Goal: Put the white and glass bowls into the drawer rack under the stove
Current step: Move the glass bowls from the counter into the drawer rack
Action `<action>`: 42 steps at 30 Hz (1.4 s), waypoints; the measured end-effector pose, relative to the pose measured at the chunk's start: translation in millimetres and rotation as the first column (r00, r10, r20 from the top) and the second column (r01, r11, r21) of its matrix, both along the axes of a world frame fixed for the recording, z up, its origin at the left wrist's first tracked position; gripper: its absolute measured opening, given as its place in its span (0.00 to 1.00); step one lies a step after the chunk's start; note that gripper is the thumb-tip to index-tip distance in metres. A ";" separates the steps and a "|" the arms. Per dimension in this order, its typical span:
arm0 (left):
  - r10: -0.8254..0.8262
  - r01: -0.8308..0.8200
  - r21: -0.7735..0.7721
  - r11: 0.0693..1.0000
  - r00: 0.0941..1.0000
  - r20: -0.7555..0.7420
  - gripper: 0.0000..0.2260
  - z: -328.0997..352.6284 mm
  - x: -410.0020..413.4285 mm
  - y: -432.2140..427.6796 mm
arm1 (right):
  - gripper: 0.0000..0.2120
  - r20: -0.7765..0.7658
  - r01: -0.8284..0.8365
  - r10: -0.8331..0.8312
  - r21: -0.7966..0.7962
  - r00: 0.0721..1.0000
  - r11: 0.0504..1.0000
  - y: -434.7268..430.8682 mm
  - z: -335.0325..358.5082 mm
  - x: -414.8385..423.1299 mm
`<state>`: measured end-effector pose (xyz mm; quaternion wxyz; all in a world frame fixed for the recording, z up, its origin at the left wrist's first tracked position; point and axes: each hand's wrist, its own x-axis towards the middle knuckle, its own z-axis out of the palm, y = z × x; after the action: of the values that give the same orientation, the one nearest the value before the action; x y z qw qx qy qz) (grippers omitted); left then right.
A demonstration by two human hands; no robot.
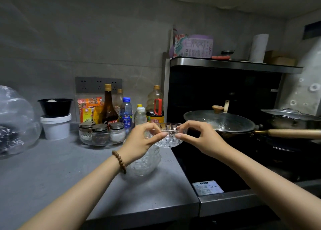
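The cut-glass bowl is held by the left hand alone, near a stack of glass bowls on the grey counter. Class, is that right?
No. The head view shows both hands holding it: left hand and right hand each pinch the rim of the cut-glass bowl, near the stack of glass bowls on the grey counter.

Both bare forearms enter from the bottom edge, the left from the lower left and the right from the lower right, and angle inward toward mid-frame. Left hand (139, 142): raised, thumb on the near side and fingers curled over the far side, pinching the left rim of a glass bowl (167, 140). Right hand (199, 137): mirrored grip on the right rim. The thumb tips point at each other, close but apart. Wrists are roughly level. A bead bracelet (119, 161) sits on the left wrist.
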<state>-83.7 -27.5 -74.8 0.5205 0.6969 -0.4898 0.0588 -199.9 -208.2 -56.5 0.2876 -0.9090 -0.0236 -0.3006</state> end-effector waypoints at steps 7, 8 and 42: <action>-0.298 0.338 0.111 0.935 0.915 -0.272 0.11 -27.2 -53.5 -63.7 | 0.18 -0.161 -0.022 0.035 0.084 0.986 0.996 -49.4 -24.5 -90.5; -0.316 0.370 0.145 0.918 0.900 -0.299 0.13 -33.8 -61.2 -74.1 | 0.18 -0.194 -0.033 0.059 0.134 0.979 0.990 -56.8 -30.3 -102.9; -0.196 0.396 0.645 0.654 0.912 -0.361 0.31 -338.1 -160.2 -204.6 | 0.08 -0.713 0.658 0.097 0.683 0.694 0.318 -178.9 -261.0 -208.7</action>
<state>-243.9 -232.1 -413.0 0.2757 0.7532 -0.5098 -0.3111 -408.5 -387.1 -317.5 0.6645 -0.6179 0.4199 0.0214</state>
